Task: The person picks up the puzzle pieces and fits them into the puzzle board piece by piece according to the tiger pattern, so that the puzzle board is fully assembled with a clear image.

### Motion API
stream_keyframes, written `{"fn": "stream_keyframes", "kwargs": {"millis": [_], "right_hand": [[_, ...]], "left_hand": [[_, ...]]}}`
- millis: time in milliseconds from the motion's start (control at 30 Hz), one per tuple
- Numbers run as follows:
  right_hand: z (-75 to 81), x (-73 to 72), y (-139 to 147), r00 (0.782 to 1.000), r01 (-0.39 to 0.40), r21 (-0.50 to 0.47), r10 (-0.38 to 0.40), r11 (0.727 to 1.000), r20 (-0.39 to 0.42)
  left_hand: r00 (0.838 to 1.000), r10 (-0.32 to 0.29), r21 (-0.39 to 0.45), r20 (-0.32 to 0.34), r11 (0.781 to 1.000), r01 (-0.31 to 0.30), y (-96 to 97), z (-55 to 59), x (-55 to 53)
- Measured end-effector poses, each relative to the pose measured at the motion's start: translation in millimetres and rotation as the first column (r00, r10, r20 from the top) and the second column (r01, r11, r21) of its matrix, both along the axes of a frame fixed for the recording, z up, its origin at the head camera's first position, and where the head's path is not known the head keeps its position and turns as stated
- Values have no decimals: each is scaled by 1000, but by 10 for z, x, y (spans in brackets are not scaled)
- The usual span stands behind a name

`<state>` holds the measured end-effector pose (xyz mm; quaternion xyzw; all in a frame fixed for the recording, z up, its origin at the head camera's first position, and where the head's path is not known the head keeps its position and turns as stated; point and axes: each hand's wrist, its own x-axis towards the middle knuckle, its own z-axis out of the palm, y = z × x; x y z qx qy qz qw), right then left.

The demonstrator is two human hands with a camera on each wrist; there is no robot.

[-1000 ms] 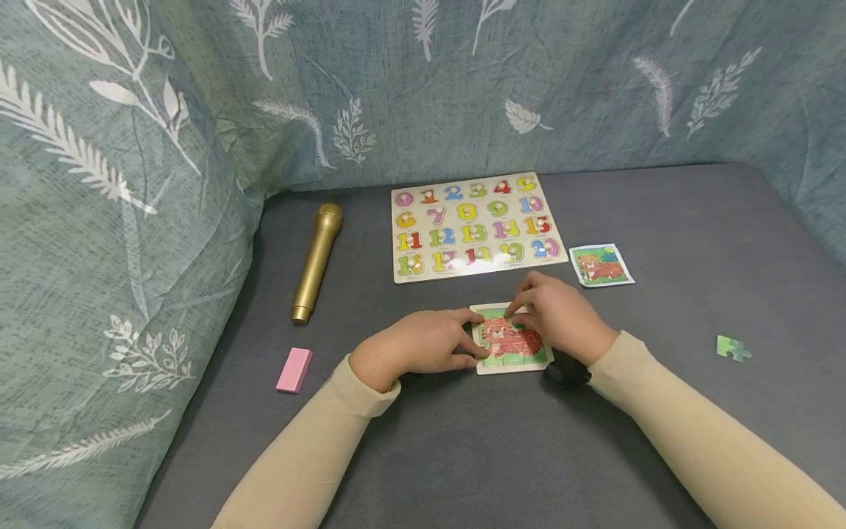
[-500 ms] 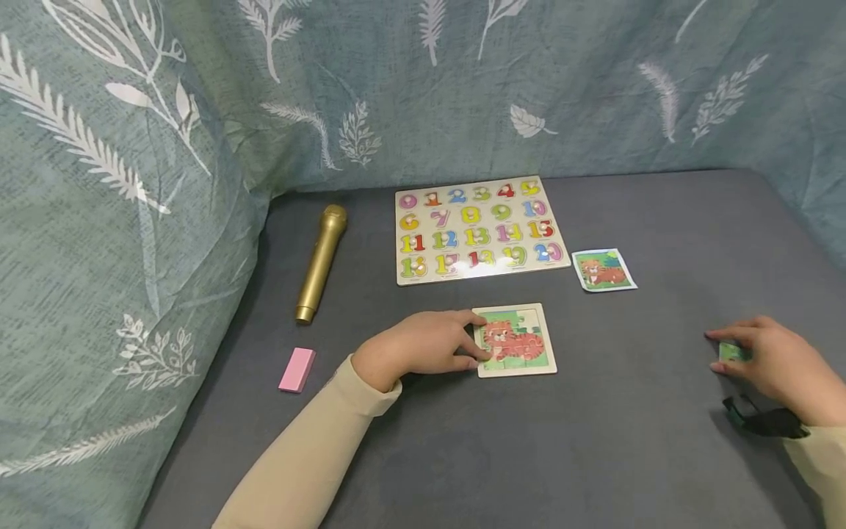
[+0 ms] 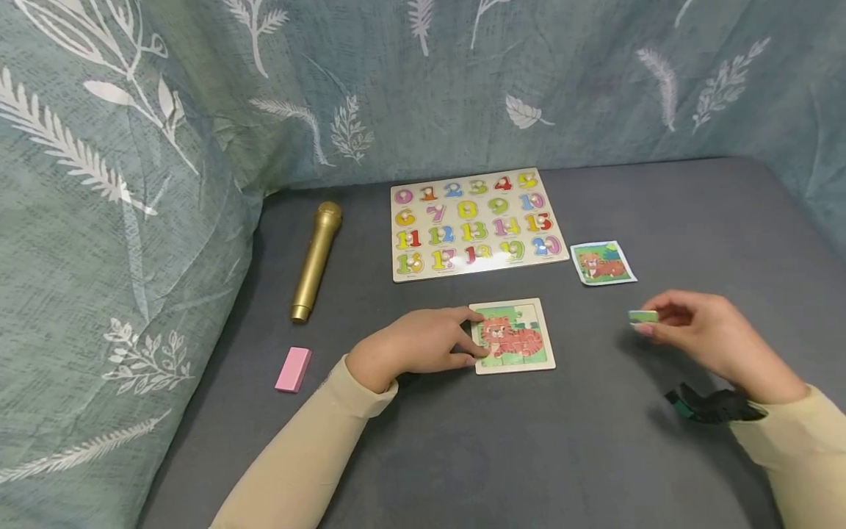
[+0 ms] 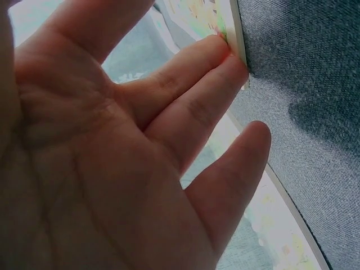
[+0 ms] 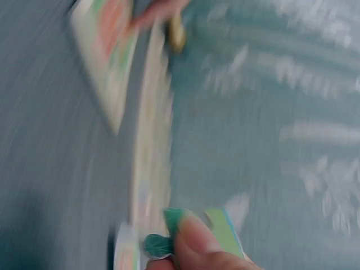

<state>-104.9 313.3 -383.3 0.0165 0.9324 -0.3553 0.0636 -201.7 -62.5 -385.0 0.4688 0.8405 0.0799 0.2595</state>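
Note:
A square jigsaw puzzle (image 3: 512,342) of an orange tiger lies in a pale wooden frame at the table's middle; bare wood shows at its upper right corner. My left hand (image 3: 419,345) rests with its fingers on the frame's left edge; in the left wrist view two fingertips touch that edge. Right of the puzzle, above the table, my right hand (image 3: 714,338) pinches a green jigsaw piece (image 3: 643,316) between thumb and fingers. In the right wrist view the piece (image 5: 228,230) shows its knobs beside the thumb, and the background is blurred.
Behind the puzzle lies a wooden number board (image 3: 479,224). A tiger picture card (image 3: 603,263) is to its right. A gold microphone (image 3: 317,262) and a pink block (image 3: 293,369) lie at the left. Patterned cloth (image 3: 423,88) hangs behind the dark table.
My right hand left the puzzle, reached to the loose green piece at the far right and lifted it. It has come back leftwards with the piece. My left hand has stayed on the frame.

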Motion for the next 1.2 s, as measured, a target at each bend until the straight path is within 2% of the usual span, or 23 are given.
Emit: {"fn": "stream_keyframes", "kwargs": {"millis": [67,133,233,333,467,533,633,733,833,1033,1200], "right_hand": [[38,-121,-241,999,-33,-120,32,992,-8],[55,-230,-440,997,-71,-220,70,973,-10],[32,-362,-661,994,-102,-298,104,949,-8],[-21,-464,-796,992,-121,-269,123,955,-11],[-81,-591,-881,985,-173,-158,174,972,-6],[-111,-659,-903,978,-204,-121,206,971,4],[-174,-756,-927,970,-234,-106,239,966,38],[-252,-813,-944,967,-231,-121,242,965,83],[-310,-817,-953,970,-223,-101,231,970,78],[-345,-753,-985,971,-238,16,239,971,-27],[-355,-734,-1002,967,-246,42,248,968,-59]], "left_hand": [[1000,0,-3,-6,1000,0,-9,4,1],[1000,0,-1,-5,1000,0,-5,5,4],[1000,-6,4,-3,1000,6,21,3,3],[1000,-17,7,1,1000,17,51,-2,-3],[1000,-29,8,6,1000,29,79,-8,-22],[1000,-30,3,8,1000,30,89,-14,-34],[1000,-30,-3,5,1000,30,100,-20,-48],[1000,-28,-8,8,1000,28,108,-28,-53],[999,-31,-6,7,999,31,123,-32,-47],[999,-36,-2,3,999,36,151,-30,-34],[999,-32,2,7,999,32,154,-43,-52]]}}
